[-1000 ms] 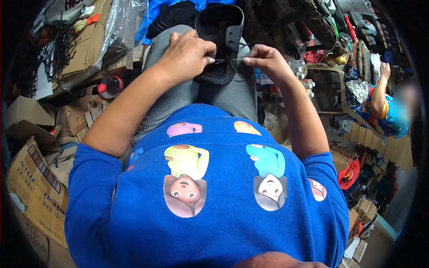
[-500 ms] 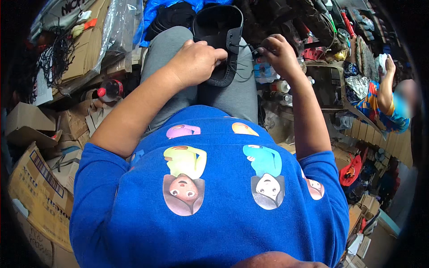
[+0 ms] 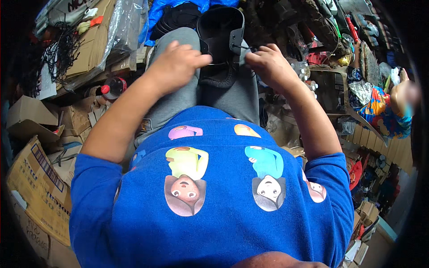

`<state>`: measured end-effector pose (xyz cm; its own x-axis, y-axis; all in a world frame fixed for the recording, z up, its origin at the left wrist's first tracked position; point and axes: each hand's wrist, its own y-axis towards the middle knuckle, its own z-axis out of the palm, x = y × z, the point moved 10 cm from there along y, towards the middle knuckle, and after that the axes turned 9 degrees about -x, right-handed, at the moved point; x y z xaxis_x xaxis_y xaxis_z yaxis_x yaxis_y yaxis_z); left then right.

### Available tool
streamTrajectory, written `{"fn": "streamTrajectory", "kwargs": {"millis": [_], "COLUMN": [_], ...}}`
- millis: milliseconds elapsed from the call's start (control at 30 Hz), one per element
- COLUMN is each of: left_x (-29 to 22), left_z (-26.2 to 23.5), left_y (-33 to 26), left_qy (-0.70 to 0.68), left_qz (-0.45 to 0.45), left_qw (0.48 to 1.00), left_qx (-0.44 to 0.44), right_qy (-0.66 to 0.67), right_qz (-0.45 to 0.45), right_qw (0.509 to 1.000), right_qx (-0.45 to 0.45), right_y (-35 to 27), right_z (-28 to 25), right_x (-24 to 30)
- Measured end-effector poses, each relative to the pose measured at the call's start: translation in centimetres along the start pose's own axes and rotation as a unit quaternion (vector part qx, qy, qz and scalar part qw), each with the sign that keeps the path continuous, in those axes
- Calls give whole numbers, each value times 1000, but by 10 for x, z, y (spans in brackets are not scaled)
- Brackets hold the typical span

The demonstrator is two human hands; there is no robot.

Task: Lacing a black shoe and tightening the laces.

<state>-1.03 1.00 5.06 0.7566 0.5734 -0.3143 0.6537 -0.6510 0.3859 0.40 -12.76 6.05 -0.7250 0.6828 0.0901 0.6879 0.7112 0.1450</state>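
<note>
Grey trouser legs (image 3: pixel 230 100): my lap, a soft, yielding support.
Black shoe upper (image 3: pixel 223 44): on my thighs, between my hands; I judge it light and bendable, stiffer at the collar, best gripped by a side edge.
Left hand (image 3: pixel 181 62) and right hand (image 3: pixel 269 64): fingers curled, one each side; too blurred for me to tell whether they pinch anything.
Dark lace (image 3: pixel 246 48): from the right flap toward my right fingers; probably limp, best held near its end.

The person's grey-trousered lap (image 3: pixel 243 99) carries a black shoe upper (image 3: pixel 220 51) at the knees.
</note>
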Motion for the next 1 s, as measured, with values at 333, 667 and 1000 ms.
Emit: {"fn": "streamTrajectory", "kwargs": {"millis": [333, 667, 1000], "left_x": [24, 203, 34], "left_z": [-77, -105, -6], "left_y": [9, -178, 34], "left_qy": [-535, -513, -232], "left_qz": [-125, -368, -133], "left_qw": [816, 733, 957], "left_qx": [-179, -251, -110], "right_qy": [732, 338, 366], "right_qz": [324, 455, 270], "right_qw": [546, 740, 884], "right_qx": [-248, -361, -103], "right_y": [-20, -210, -24], "right_z": [6, -57, -2], "right_x": [-69, -186, -45]}}
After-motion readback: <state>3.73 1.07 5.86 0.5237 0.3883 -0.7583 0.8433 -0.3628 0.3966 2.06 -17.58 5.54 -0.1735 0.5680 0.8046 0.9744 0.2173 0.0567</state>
